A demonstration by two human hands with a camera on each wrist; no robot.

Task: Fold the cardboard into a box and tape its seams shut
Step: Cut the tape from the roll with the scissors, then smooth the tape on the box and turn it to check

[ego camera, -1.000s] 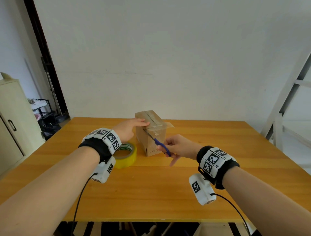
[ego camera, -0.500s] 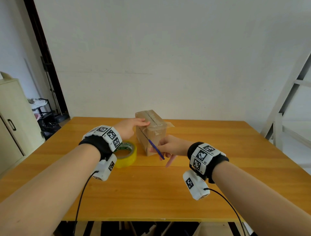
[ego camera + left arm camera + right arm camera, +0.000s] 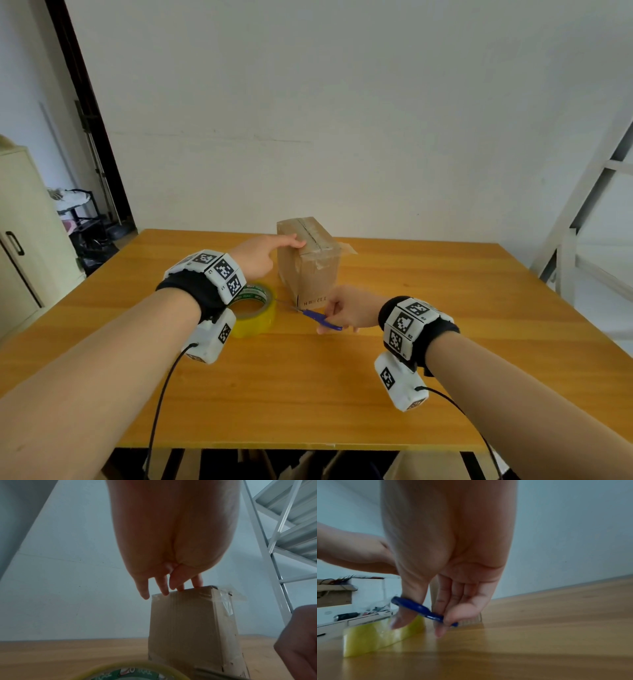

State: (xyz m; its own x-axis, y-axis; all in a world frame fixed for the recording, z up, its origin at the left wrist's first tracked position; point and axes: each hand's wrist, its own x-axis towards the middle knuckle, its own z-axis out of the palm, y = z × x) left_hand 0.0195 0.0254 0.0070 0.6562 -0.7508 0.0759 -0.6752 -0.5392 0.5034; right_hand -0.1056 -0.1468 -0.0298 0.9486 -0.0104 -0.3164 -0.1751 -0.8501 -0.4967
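Note:
A small taped cardboard box (image 3: 310,263) (image 3: 192,628) stands upright at the middle of the wooden table (image 3: 445,308), with a loose end of clear tape (image 3: 346,249) sticking out at its top right. My left hand (image 3: 265,251) (image 3: 169,588) rests straight fingertips on the box's top edge. My right hand (image 3: 346,310) (image 3: 436,615) is low at the table in front of the box, with thumb and fingers through the blue-handled scissors (image 3: 318,317) (image 3: 421,609). A yellow tape roll (image 3: 255,313) (image 3: 382,637) lies flat left of the scissors.
A cream cabinet (image 3: 17,240) and a black rack stand off the table's left side. White metal shelving (image 3: 582,222) rises at the right. The table's front edge (image 3: 308,445) is close to me, with boxes below it.
My right hand has come down from the box's upper front corner to the tabletop, bringing the scissors with it. The left hand has stayed on the box top.

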